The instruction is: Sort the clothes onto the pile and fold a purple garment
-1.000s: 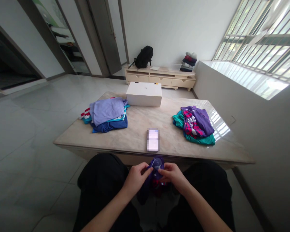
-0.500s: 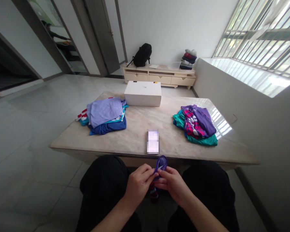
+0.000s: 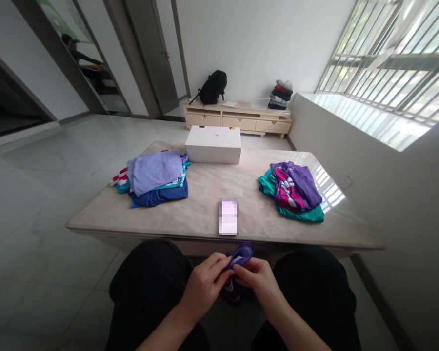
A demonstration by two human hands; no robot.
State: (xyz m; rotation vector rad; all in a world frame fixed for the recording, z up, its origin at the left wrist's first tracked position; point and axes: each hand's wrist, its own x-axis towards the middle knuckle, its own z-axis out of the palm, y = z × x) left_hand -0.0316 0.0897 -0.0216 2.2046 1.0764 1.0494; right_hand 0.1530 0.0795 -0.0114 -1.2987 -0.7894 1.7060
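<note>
Between my knees, just below the table's front edge, both hands pinch a purple garment (image 3: 243, 250). My left hand (image 3: 204, 282) has its thumb and fingers closed on the left side of the cloth. On the right side, my right hand (image 3: 259, 283) grips it with thumb and fingertips. A rounded purple fold with a paler inside stands up between the hands. Below them hangs a dark red and pink patterned part; most of it is hidden by the hands and in shadow, so the kind of garment is unclear.
On the marble-topped table (image 3: 205, 214) lie a left clothes pile (image 3: 155, 175), a right clothes pile (image 3: 294, 190), a white box (image 3: 212, 146) and a blurred-out phone-like rectangle (image 3: 229, 217). Behind stands a low cabinet (image 3: 239, 122) with a black backpack (image 3: 214, 87) and folded clothes (image 3: 280, 95).
The purple fold has tipped lower and to the right between my fingers. My hands have shifted slightly down and left, still gripping the cloth. The whole view has moved a little.
</note>
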